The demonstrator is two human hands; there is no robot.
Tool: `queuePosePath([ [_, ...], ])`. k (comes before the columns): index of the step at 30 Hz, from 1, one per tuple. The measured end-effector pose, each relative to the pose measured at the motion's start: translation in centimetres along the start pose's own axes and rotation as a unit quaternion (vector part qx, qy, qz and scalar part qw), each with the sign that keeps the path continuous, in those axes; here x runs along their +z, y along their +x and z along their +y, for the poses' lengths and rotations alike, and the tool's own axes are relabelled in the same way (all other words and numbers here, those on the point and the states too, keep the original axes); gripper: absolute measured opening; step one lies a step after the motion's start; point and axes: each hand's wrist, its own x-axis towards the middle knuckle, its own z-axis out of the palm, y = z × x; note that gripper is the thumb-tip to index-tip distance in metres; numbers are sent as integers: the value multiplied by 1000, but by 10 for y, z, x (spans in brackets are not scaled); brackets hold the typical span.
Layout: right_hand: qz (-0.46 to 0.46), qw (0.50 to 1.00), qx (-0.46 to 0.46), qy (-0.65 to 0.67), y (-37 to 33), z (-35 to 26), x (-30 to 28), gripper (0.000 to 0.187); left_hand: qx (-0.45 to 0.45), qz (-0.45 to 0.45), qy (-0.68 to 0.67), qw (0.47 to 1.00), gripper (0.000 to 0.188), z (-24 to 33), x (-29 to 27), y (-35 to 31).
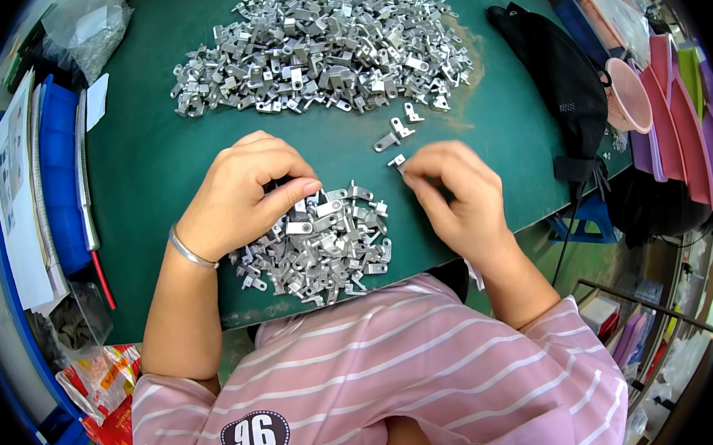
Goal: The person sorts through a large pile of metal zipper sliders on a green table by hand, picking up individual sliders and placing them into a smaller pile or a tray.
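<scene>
We're likely handling singly: right hand point(479, 204) pinches bracket point(395, 162); left hand point(240, 185) at worktop point(146, 171) near-edge pile point(321, 254), can't tell its grip. Next wants steady pinch.

The left forearm point(183, 313) and right forearm point(516, 277) reach in from the near side; the left grip point(243, 193) arches rightward (curled, back upward), the right grip point(462, 197) pinches, pointing left.

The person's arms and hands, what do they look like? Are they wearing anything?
The left hand and right hand are bare, with no gloves. A thin, shiny silver-coloured bangle circles the left wrist. The short left sleeve and right sleeve are dusty pink with white stripes.
</scene>
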Motion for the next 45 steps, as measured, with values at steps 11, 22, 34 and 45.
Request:
queuePosePath([
  [11,-82,984,156,17,10,0,-8,5,6,16,-10,1000,8,-4,2,-1],
  [22,-116,930,255,237,8,-7,-15,7,14,18,-4,1000,8,-5,1,-2],
  [34,-183,982,12,38,26,-13,-2,9,16,20,-5,1000,7,-5,1,-2],
  [45,-168,986,5,-15,40,-12,-6,15,10,25,-15,1000,6,-3,0,-5],
])
